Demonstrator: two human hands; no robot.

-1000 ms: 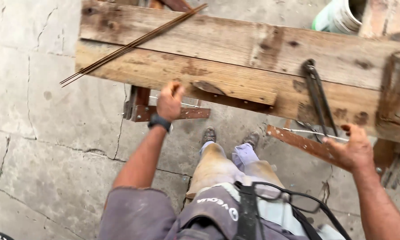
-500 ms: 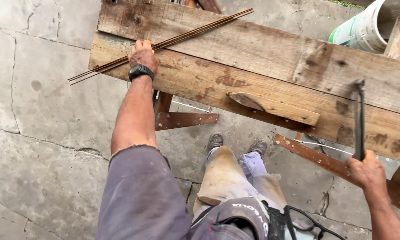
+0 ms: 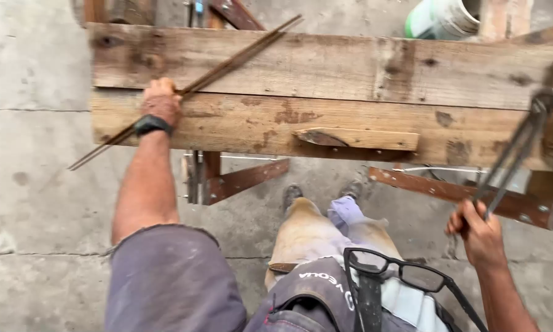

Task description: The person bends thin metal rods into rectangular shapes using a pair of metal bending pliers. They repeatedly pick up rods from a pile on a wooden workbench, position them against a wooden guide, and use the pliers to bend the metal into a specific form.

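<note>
A bundle of thin rusty steel rods (image 3: 227,61) lies slanted across a rough wooden plank bench (image 3: 325,67). My left hand (image 3: 161,101), with a black watch at the wrist, is closed over the rods near the bench's left end. My right hand (image 3: 480,232) grips the handle of a long metal bending tool (image 3: 511,158) that reaches up to the bench's right end.
A small wood offcut (image 3: 357,138) lies on the front plank. Rusty steel braces (image 3: 243,179) sit under the bench. A white and green bucket (image 3: 442,18) stands behind it. Glasses (image 3: 405,270) hang at my chest. The floor is cracked concrete (image 3: 37,203).
My left hand rose from the bench's front edge to the rods and took hold of them. My right hand moved from the brace to the bending tool's handle and grips it.
</note>
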